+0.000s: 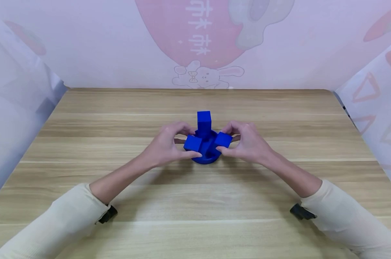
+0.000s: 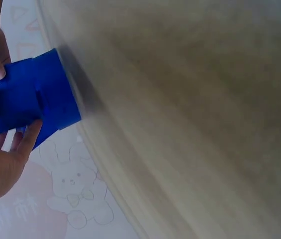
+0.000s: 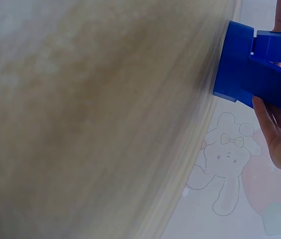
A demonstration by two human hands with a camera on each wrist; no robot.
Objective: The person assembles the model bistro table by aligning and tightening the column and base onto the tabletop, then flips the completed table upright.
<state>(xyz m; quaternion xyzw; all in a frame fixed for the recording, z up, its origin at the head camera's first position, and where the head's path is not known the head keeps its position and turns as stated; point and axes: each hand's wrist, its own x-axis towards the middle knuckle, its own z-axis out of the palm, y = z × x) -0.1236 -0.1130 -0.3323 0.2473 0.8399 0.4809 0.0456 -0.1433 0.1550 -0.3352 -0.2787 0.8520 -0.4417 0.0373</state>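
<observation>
A round blue base (image 1: 205, 160) stands on the wooden table, with several square blue posts rising from it. My left hand (image 1: 165, 145) holds the left blue post (image 1: 192, 143), thumb along its near side and fingers round the back. On the other side, the right blue post (image 1: 223, 139) is between the thumb and fingers of my right hand (image 1: 247, 143). Behind both, a taller-looking rear blue post (image 1: 204, 120) stands untouched. In the left wrist view, fingertips of my left hand (image 2: 3, 167) reach right to the base's side wall (image 2: 58, 89).
The wooden table (image 1: 195, 205) runs back to a pale printed backdrop (image 1: 101, 46) with a rabbit drawing. Similar printed sheets hang at the left and right sides. Dark straps (image 1: 302, 212) show under both sleeves.
</observation>
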